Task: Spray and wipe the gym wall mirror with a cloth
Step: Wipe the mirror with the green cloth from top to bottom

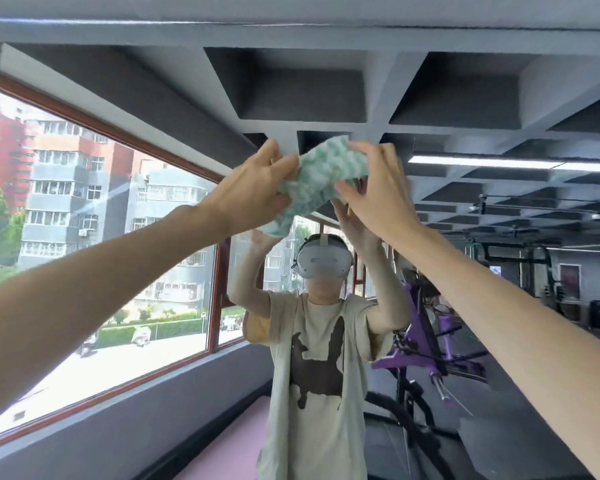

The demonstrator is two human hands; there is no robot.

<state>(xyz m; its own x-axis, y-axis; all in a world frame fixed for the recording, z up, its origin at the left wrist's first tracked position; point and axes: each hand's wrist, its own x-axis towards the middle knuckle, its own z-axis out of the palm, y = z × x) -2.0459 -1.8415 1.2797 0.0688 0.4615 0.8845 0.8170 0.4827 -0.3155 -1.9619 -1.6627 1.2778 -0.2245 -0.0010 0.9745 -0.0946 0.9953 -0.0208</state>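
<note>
Glass, wall-mounted: mirror [499, 220], the largest item. It stands upright in front of the person and reflects them, the gym ceiling and a purple exercise machine [426, 341]. Rigid, smooth and breakable by the look of it; it likely wants flat, even pressure, not a jab from the fingertips. How wet the surface is cannot be told.

Textile, green and white, nubbly weave: cloth [316, 174]. Held high overhead between both hands, at or very near the glass; actual contact cannot be confirmed. Judged light, soft and floppy, since it bunches and sags in the middle. Probably best taken by its two ends, or folded into a pad under one palm, so that no loose corner trails. Little risk of slipping, given the rough pile.

Left hand [253, 188]: arm raised, fingers curled round the cloth's left end, gripping it.

Right hand [378, 188]: arm raised, fingers spread over the cloth's right end, thumb under its lower edge, holding it between them.

Spray bottle: not in view.
</note>
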